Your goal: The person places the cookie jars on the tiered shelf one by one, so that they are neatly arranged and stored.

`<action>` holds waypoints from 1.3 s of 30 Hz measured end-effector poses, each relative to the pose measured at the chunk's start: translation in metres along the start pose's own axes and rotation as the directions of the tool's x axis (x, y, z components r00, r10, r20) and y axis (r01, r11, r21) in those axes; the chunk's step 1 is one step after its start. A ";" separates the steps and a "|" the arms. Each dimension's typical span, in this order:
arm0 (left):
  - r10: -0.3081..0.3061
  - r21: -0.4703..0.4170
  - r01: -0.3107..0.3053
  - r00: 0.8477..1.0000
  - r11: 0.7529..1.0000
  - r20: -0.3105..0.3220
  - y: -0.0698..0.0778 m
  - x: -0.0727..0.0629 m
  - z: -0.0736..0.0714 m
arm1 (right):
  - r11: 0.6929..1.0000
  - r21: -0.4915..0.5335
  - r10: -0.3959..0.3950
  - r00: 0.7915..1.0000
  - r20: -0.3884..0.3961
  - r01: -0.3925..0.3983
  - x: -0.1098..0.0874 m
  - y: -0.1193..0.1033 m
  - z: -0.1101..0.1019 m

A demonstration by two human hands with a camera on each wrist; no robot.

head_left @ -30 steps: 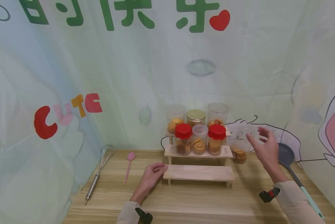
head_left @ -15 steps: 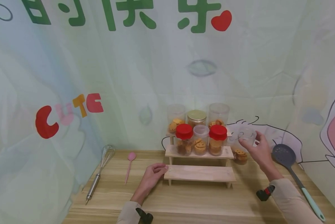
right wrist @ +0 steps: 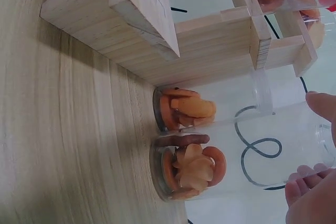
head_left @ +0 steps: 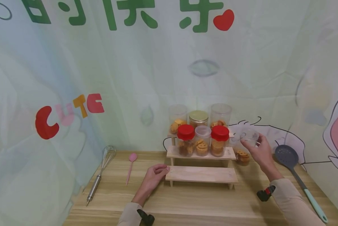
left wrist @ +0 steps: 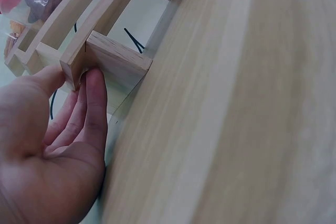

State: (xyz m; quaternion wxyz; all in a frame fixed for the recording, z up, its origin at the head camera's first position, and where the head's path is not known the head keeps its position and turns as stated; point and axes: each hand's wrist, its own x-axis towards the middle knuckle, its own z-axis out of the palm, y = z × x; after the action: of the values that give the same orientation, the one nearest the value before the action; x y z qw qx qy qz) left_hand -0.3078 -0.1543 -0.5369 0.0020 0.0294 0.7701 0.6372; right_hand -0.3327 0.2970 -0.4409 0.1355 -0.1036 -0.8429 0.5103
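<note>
A three-tier wooden stand [head_left: 201, 173] is in the middle of the table. My left hand [head_left: 152, 180] pinches the left end of its lowest shelf, thumb on top and fingers below, as the left wrist view shows. My right hand [head_left: 260, 153] holds a tall clear jar [right wrist: 191, 171] of cookies around its top, thumb on one side and fingers on the other. This jar's base looks to be on the table, right of the stand. Close against the stand is a second clear cookie jar [right wrist: 186, 108], visible in the right wrist view.
Two red-lidded jars [head_left: 185, 141] flank an uncapped jar [head_left: 202, 142] on the middle shelf. A gold-lidded jar [head_left: 198, 117] and two clear jars fill the top. A whisk [head_left: 98, 179] and pink spoon [head_left: 130, 164] lie left; a grey skimmer [head_left: 287, 157] lies right.
My right hand has moved left from beside the skimmer and taken hold of the clear jar's top. The left hand keeps its grip on the lowest shelf.
</note>
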 end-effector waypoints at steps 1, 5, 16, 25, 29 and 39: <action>0.000 0.000 0.000 1.000 1.000 0.001 0.000 0.000 0.000 | 1.000 0.005 -0.001 1.000 -0.006 0.001 0.000 0.001 0.000; -0.003 0.002 0.003 1.000 1.000 0.013 0.002 0.000 -0.001 | 1.000 0.015 -0.011 1.000 -0.022 0.012 -0.004 0.002 -0.002; -0.004 0.008 0.004 1.000 1.000 0.027 0.005 0.000 -0.001 | 0.994 -0.051 -0.105 0.991 -0.077 0.102 -0.027 0.000 -0.020; -0.004 0.006 0.003 1.000 1.000 0.030 0.002 0.001 -0.001 | 0.979 -0.103 -0.188 0.978 -0.088 0.178 -0.054 -0.010 -0.036; -0.005 -0.005 0.005 1.000 1.000 0.024 0.000 0.001 -0.001 | 0.968 -0.123 -0.232 0.969 -0.083 0.221 -0.064 -0.017 -0.043; -0.014 -0.001 0.014 1.000 1.000 0.024 -0.002 0.001 -0.001 | 0.961 -0.090 -0.265 0.964 -0.027 0.261 -0.085 -0.039 -0.045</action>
State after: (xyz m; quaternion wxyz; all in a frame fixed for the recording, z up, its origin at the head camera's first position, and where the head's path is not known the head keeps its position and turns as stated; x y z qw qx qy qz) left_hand -0.3092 -0.1560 -0.5386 0.0158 0.0317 0.7700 0.6370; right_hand -0.2393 0.2901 -0.3972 0.2136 -0.0062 -0.8676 0.4489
